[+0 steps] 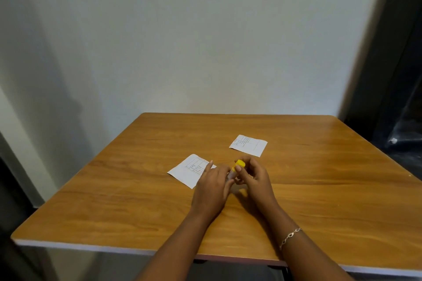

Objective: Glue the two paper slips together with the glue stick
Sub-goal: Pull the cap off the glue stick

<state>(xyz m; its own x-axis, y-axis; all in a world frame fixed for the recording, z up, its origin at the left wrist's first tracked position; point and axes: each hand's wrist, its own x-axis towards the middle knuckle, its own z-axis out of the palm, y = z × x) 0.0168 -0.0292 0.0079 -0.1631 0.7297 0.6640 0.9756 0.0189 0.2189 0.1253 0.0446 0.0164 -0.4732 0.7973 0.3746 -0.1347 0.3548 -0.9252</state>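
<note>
Gluing looks unstarted: right hand (252, 177) pinches glue stick (239, 165), left hand (213, 183) spread beside it on near slip (190, 170); far slip (248, 145) lies well apart beyond.

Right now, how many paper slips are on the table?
2. One slip lies under the left hand's fingertips; the other slip lies farther back on the right, untouched. None seem hidden.

You have a brown wood-grain table (296, 189) with a smooth, faintly sheened top. Two white printed paper slips (190, 170) (248, 145) look thin and matt. The yellow glue-stick cap (239, 164) looks like glossy plastic; your silvery chain bracelet (290, 237) looks metallic.
</note>
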